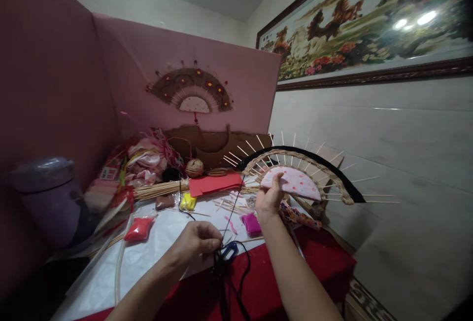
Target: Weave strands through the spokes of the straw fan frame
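Note:
My right hand (270, 197) grips a half-made fan by its pink dotted half-round base (295, 183), thumb on the front. Thin wooden sticks spread out from the base, crossed by a braided straw-coloured band (291, 153) and a black band (314, 155) outside it. From the fan's left end a black cord (234, 207) runs down taut to my left hand (197, 242), whose fingers pinch it. Below those fingers hangs a tangle of black cord (223, 281). Blue-handled scissors (229, 251) lie beside it, partly hidden by the cord.
A finished fan (190, 89) hangs on the pink board behind. On the table lie red paper (216, 184), a twine ball (194, 167), bundled sticks (158, 191), and red (139, 229), yellow (188, 202) and magenta (252, 224) packets. A purple container (48, 202) stands at left.

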`<state>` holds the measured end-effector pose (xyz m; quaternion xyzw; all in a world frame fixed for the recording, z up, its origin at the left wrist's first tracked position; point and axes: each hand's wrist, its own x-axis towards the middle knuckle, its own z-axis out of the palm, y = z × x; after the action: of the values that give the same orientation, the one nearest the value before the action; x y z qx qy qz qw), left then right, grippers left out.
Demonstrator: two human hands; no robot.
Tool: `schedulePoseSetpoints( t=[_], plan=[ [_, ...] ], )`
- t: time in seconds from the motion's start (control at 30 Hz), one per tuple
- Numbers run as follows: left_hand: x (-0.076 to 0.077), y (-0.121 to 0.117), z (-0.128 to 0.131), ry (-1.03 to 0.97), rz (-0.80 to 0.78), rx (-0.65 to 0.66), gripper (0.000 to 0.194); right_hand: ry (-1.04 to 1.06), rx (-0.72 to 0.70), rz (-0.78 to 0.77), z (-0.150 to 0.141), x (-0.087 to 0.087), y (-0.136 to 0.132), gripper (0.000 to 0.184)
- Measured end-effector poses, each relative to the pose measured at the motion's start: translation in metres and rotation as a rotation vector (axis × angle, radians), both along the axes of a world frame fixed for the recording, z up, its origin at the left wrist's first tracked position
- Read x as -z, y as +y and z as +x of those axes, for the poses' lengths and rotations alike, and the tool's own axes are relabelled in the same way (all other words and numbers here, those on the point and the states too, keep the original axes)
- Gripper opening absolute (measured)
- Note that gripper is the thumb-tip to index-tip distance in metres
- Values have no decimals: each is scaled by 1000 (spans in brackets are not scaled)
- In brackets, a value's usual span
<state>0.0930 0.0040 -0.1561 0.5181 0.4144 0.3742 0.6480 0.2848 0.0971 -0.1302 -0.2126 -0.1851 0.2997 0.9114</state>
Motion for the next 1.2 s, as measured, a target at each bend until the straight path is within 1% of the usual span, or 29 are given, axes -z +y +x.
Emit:
schedulePoseSetpoints(
  t=[0.1,0.2,0.3,0.37,0.43,0.5,0.63,0.7,0.8,0.9,1.03,1.13,1.2],
  plan=[
    [-6,2,-7,-1,84,-101,21,0,16,-9,0,1,2,46],
    [-11,2,-12,-99,115,-197,16,22,-2,10,0,0,2,46],
    [-15,0,-13,-194,80,-220,15,72,2,24,-1,-1,0,44],
    [-14,-1,-12,-176,56,-232,16,79,3,17,-1,-2,-1,44],
    [-13,-1,-12,-146,54,-245,19,49,-9,0,-1,-2,-1,43],
    [-11,-1,-12,-158,35,-239,23,11,-8,-18,-1,-1,-1,43],
    [-13,0,-17,-208,-58,-247,32,-32,13,-51,0,0,-1,42],
    [-14,2,-20,-226,-69,-278,35,-29,20,-57,0,0,0,42],
    [-15,4,-24,-209,-61,-361,36,-31,35,-64,0,-1,-1,43],
    [-14,7,-26,-128,9,-455,35,-50,47,-83,0,-1,-1,45],
    [-12,13,-31,18,189,-581,30,-23,36,-70,0,-1,-1,44],
    [-14,17,-37,69,280,-602,30,4,7,-46,0,-1,-1,43],
    [-15,18,-42,175,327,-580,32,19,0,-44,0,-2,-1,42]
  ],
)
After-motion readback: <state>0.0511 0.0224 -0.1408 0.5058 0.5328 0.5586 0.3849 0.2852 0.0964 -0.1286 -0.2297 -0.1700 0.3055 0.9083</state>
